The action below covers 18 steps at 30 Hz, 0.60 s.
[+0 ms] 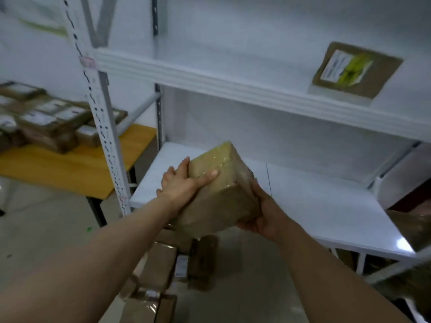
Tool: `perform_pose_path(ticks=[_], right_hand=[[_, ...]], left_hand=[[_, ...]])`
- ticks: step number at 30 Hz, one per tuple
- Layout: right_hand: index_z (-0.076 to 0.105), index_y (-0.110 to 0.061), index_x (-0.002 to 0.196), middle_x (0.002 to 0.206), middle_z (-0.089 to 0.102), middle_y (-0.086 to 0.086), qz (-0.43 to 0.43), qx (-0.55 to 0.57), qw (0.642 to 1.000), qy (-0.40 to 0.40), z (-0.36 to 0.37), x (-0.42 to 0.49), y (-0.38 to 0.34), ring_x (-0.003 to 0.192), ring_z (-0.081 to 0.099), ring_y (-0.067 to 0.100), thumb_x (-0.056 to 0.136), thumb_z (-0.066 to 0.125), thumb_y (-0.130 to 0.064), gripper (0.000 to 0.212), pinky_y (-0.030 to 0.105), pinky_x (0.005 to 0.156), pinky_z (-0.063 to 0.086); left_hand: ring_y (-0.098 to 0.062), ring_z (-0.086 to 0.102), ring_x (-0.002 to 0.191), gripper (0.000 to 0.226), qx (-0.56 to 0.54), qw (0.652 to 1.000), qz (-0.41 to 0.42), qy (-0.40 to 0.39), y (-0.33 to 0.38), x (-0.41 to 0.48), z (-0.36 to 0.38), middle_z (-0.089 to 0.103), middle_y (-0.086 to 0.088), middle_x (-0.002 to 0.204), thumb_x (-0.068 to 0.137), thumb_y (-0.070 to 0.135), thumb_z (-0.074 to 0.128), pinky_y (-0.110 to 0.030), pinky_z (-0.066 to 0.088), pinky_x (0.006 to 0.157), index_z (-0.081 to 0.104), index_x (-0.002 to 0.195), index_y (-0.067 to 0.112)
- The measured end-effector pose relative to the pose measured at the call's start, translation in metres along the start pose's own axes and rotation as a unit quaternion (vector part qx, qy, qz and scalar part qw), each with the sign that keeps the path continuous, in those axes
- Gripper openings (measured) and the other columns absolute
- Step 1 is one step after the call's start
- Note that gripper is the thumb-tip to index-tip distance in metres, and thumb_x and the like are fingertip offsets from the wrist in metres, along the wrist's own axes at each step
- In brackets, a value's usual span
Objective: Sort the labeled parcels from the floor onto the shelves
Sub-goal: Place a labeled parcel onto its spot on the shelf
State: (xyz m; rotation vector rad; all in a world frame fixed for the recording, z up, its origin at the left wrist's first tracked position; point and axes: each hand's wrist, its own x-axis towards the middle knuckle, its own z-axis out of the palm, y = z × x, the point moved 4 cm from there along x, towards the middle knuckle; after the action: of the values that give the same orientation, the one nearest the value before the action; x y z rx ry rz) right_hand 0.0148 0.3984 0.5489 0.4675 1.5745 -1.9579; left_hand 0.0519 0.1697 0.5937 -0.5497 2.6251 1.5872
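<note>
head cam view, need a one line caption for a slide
Both hands, left and right, hold a taped brown parcel over the white lower shelf.

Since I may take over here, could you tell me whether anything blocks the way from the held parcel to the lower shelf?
Nothing visible does. Both hands, left hand and right hand, hold the parcel above the bare lower shelf.

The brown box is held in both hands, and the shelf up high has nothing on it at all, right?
Not quite. Both hands, the left hand and the right hand, do hold the brown box, but the upper shelf is not bare. The head view shows a flat labeled parcel lying on it, toward the right.
</note>
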Motion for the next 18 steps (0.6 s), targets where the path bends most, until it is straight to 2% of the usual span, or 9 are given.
perform_pose_path(ticks=[2, 5, 7, 9, 11, 12, 13, 16, 18], right_hand=[[0.062, -0.022, 0.128, 0.124, 0.067, 0.016, -0.049, 0.014, 0.999, -0.005, 0.012, -0.021, -0.024, 0.11, 0.067, 0.039, 0.067, 0.066, -0.075, 0.081, 0.058, 0.09, 0.056], [0.066, -0.022, 0.125, 0.119, 0.072, 0.014, -0.106, 0.049, 0.993, -0.007, 0.018, -0.051, -0.056, 0.111, 0.067, 0.037, 0.075, 0.061, -0.076, 0.074, 0.06, 0.096, 0.053], [0.07, -0.021, 0.115, 0.106, 0.077, 0.01, -0.137, 0.068, 0.988, -0.002, 0.017, -0.067, -0.075, 0.107, 0.069, 0.034, 0.084, 0.055, -0.073, 0.063, 0.054, 0.097, 0.054], [0.07, -0.022, 0.114, 0.104, 0.078, 0.008, -0.162, 0.069, 0.984, -0.001, 0.017, -0.08, -0.089, 0.101, 0.072, 0.031, 0.087, 0.05, -0.074, 0.062, 0.047, 0.091, 0.057], [0.069, -0.022, 0.119, 0.11, 0.077, 0.008, -0.174, 0.057, 0.983, -0.004, 0.023, -0.09, -0.098, 0.1, 0.073, 0.03, 0.086, 0.05, -0.074, 0.065, 0.043, 0.083, 0.059], [0.068, -0.022, 0.121, 0.112, 0.076, 0.009, -0.177, 0.052, 0.983, -0.004, 0.026, -0.095, -0.102, 0.101, 0.073, 0.03, 0.086, 0.051, -0.074, 0.065, 0.042, 0.08, 0.06], [0.068, -0.022, 0.122, 0.112, 0.076, 0.01, -0.182, 0.046, 0.982, -0.001, 0.029, -0.098, -0.106, 0.102, 0.072, 0.031, 0.086, 0.053, -0.073, 0.064, 0.042, 0.076, 0.061], [0.067, -0.021, 0.119, 0.11, 0.076, 0.012, -0.207, 0.038, 0.978, -0.006, 0.038, -0.115, -0.121, 0.104, 0.071, 0.033, 0.087, 0.056, -0.068, 0.059, 0.048, 0.075, 0.062], [0.068, -0.021, 0.121, 0.116, 0.073, 0.012, -0.229, 0.028, 0.973, -0.013, 0.042, -0.126, -0.131, 0.11, 0.068, 0.033, 0.088, 0.058, -0.063, 0.054, 0.053, 0.081, 0.06]], left_hand=[[-0.035, 0.019, 0.148, 0.111, 0.052, 0.997, 0.046, 0.014, 0.043, -0.007, -0.025, 0.019, -0.009, 0.162, 0.056, 0.1, 0.037, -0.055, 0.014, 0.12, 0.018, 0.153, 0.048], [-0.032, 0.033, 0.143, 0.059, 0.007, 0.987, 0.144, 0.076, 0.091, -0.011, -0.057, 0.036, -0.009, 0.156, 0.1, 0.054, 0.039, -0.042, 0.022, 0.119, 0.029, 0.154, 0.033], [-0.025, 0.045, 0.134, 0.062, -0.107, 0.973, 0.161, 0.128, 0.105, -0.014, -0.08, 0.042, -0.004, 0.15, 0.097, 0.033, 0.059, -0.038, 0.034, 0.114, 0.033, 0.153, 0.025], [-0.027, 0.053, 0.123, 0.077, -0.215, 0.964, 0.092, 0.129, 0.104, -0.016, -0.097, 0.045, -0.008, 0.146, 0.079, 0.035, 0.08, -0.045, 0.045, 0.106, 0.041, 0.144, 0.019], [-0.03, 0.065, 0.107, 0.065, -0.339, 0.94, -0.016, -0.017, 0.104, -0.022, -0.095, 0.062, -0.012, 0.13, 0.074, 0.039, 0.083, -0.05, 0.052, 0.097, 0.059, 0.129, 0.013], [-0.032, 0.067, 0.101, 0.057, -0.384, 0.915, -0.059, -0.109, 0.106, -0.032, -0.091, 0.069, -0.013, 0.119, 0.077, 0.041, 0.081, -0.052, 0.052, 0.095, 0.065, 0.124, 0.013], [-0.035, 0.067, 0.101, 0.053, -0.404, 0.896, -0.087, -0.159, 0.105, -0.039, -0.089, 0.071, -0.014, 0.114, 0.078, 0.045, 0.078, -0.056, 0.051, 0.095, 0.068, 0.12, 0.014], [-0.047, 0.061, 0.105, 0.058, -0.382, 0.906, -0.087, -0.162, 0.098, -0.041, -0.095, 0.066, -0.02, 0.115, 0.08, 0.064, 0.066, -0.073, 0.041, 0.092, 0.064, 0.115, 0.018], [-0.048, 0.061, 0.107, 0.065, -0.416, 0.893, -0.07, -0.155, 0.099, -0.042, -0.101, 0.067, -0.018, 0.118, 0.079, 0.074, 0.057, -0.074, 0.041, 0.092, 0.064, 0.118, 0.021]])
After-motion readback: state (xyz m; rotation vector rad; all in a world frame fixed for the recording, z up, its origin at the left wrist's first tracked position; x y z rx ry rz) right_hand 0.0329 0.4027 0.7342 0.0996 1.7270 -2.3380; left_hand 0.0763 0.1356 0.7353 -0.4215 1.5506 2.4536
